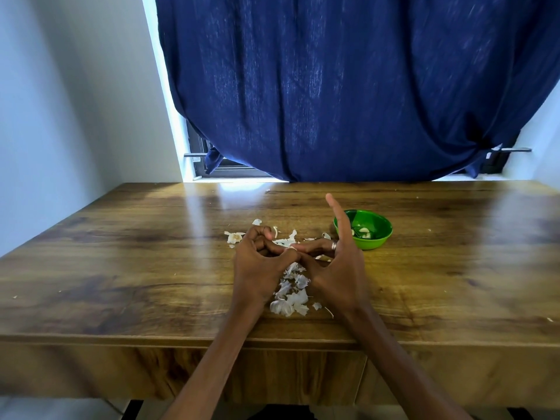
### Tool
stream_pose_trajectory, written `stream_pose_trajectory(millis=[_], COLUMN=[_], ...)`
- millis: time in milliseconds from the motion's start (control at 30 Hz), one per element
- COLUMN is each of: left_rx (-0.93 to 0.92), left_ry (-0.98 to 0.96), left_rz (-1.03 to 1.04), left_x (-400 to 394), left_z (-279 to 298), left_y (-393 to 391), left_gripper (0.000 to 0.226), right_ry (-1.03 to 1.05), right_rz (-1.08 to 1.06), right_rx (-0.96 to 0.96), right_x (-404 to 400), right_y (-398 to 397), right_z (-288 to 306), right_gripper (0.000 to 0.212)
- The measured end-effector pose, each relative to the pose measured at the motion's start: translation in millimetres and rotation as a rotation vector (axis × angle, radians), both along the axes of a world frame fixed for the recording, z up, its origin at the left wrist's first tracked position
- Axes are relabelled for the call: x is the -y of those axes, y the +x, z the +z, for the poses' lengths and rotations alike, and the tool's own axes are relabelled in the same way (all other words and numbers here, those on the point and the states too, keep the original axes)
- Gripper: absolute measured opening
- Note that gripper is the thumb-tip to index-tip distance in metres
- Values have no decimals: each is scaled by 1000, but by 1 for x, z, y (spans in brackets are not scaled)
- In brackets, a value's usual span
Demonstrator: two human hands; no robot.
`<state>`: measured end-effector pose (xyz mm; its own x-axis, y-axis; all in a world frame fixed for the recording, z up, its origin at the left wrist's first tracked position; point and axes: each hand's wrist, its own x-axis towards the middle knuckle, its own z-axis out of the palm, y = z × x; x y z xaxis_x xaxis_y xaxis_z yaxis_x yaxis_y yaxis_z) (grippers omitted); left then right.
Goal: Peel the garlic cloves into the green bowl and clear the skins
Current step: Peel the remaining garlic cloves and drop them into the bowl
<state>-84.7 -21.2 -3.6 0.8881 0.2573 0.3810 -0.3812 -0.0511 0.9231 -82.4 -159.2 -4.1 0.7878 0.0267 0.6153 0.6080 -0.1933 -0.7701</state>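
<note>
My left hand (260, 262) and my right hand (336, 265) meet over the middle of the wooden table (121, 268). Their fingertips pinch a small garlic clove (292, 247) between them; most of it is hidden by the fingers. My right index finger sticks straight up and a ring sits on another finger. A green bowl (377, 241) stands just right of my right hand, with a few peeled cloves (365, 231) inside. Loose white garlic skins (291, 295) lie under and below my hands, and more skins (235, 237) lie beyond my left hand.
A dark blue curtain (348, 86) hangs over the window behind the table's far edge. A white wall stands at the left. Tiny skin scraps lie scattered toward the table's left and right sides.
</note>
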Motion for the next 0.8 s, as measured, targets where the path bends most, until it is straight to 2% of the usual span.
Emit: stream_pose_trajectory(millis=[100, 200, 267, 367, 433, 800], left_rx=[14, 24, 24, 33, 48, 73], left_ry=[1, 9, 19, 37, 39, 67], left_rz=[21, 14, 14, 14, 13, -35], left_x=[-1, 0, 1, 2, 3, 0], left_z=[1, 3, 3, 2, 2, 1], left_y=[1, 1, 1, 1, 0, -1], left_gripper=[35, 34, 31, 31, 36, 43], right_ry=[44, 88, 76, 36, 32, 115], right_rz=[15, 47, 24, -28, -32, 74], right_rx=[-35, -81, -108, -93, -77, -174], right_x=[1, 3, 4, 5, 5, 9], right_y=[1, 4, 5, 6, 7, 11], right_z=[0, -1, -2, -2, -4, -6], right_gripper=[106, 90, 72, 32, 16, 8])
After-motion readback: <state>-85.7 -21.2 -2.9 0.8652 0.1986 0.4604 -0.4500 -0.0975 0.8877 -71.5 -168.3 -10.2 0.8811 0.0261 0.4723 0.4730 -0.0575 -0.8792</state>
